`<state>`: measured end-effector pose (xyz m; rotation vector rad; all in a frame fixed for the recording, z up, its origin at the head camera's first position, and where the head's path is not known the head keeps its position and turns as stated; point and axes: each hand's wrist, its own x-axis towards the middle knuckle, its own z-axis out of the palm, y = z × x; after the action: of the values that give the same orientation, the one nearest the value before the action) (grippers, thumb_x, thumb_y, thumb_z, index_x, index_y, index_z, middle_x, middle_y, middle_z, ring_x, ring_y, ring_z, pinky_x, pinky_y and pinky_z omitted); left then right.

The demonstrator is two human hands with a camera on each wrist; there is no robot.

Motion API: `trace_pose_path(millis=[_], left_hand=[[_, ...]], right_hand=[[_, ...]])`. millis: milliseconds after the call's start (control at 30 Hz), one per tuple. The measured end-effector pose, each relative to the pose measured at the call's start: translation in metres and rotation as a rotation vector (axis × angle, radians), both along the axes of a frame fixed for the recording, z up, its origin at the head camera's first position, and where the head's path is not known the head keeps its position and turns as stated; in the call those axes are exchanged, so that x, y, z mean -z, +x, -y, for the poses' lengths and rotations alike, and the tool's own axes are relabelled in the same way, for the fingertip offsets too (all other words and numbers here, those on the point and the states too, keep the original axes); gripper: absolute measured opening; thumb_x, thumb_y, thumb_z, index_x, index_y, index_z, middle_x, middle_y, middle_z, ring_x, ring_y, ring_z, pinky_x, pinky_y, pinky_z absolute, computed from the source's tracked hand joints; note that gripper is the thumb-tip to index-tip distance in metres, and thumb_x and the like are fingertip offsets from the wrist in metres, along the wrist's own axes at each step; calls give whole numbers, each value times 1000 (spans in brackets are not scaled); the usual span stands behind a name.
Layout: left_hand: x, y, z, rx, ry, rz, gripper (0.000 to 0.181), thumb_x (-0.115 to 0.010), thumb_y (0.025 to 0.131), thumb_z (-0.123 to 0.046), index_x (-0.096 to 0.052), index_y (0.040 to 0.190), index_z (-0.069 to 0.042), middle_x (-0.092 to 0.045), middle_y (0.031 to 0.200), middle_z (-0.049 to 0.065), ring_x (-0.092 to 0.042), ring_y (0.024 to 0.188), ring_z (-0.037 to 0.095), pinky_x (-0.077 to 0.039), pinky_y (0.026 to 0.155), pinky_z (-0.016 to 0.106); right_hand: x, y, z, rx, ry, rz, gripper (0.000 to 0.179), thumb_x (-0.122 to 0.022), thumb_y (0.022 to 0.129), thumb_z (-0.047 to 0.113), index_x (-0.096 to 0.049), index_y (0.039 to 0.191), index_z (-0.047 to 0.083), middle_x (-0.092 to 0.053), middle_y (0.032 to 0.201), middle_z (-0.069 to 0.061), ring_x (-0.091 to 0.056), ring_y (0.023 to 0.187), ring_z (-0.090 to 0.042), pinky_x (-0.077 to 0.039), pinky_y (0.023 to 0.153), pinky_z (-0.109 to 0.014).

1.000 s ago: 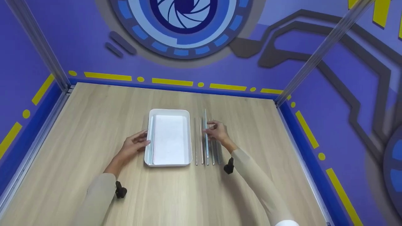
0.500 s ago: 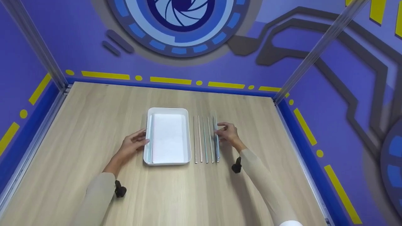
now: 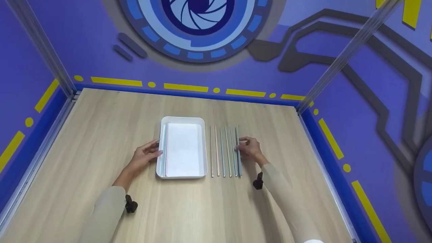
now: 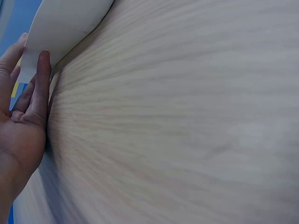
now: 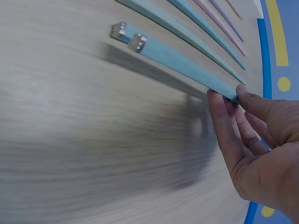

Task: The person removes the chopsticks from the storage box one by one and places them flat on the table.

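Observation:
A white rectangular tray [image 3: 184, 177] stands mid-table, with slim pale chopsticks [image 3: 165, 152] lying along its left inner wall. My left hand [image 3: 143, 157] touches the tray's left side, fingers fairly straight; in the left wrist view fingers [image 4: 43, 70] rest against the outer wall. Right of the tray, several pastel chopsticks [image 3: 224, 155] lie parallel in a row. At the row's right end my right hand [image 3: 250, 147] pinches a light-blue chopstick [image 5: 182, 67] between thumb and fingertips. Two silver ends show close side by side there, with a shadow on the table below.
The wood-grain table [image 3: 189, 212] is bounded by blue-purple panels [image 3: 216, 76] with yellow marks at the back and sides. Metal posts [image 3: 337, 65] rise at the back corners. Each wrist carries a small black camera [image 3: 258, 181].
My right hand has moved right with the blue chopstick, from over the middle of the row to its right end, and lower. My left hand has stayed at the tray.

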<state>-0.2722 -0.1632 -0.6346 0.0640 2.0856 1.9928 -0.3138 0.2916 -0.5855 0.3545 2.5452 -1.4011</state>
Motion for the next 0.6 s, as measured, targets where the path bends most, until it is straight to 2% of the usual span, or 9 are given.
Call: trace_pose_path(millis=[267,400,600], left_hand=[[3,0,-2,-9,-6,15,70,-75,95,-20,-42,156,-10,-51,151,22,-59,115,12,-57,90,19],[6,-1,-2,-8,-2,13,71,-75,94,-22,-42,156,-11,-51,150,22,-60,115,12,-57,90,20],[4,-2,0,-9,4,4,70,-75,95,-21,-42,155,-9,-51,151,22,-59,116,13,-57,91,20]], right_hand=[[11,3,-2,13,12,17,46,-78,88,7,-64,131,2,-71,94,-11,-68,76,-17,-59,60,-27],[12,1,-1,21,40,1,46,-79,87,8,-66,131,3,-74,97,-13,-68,78,-17,-57,60,-24],[13,-3,2,27,61,-10,45,-80,87,9,-67,129,2,-73,97,-12,-68,75,-15,-56,58,-23]])
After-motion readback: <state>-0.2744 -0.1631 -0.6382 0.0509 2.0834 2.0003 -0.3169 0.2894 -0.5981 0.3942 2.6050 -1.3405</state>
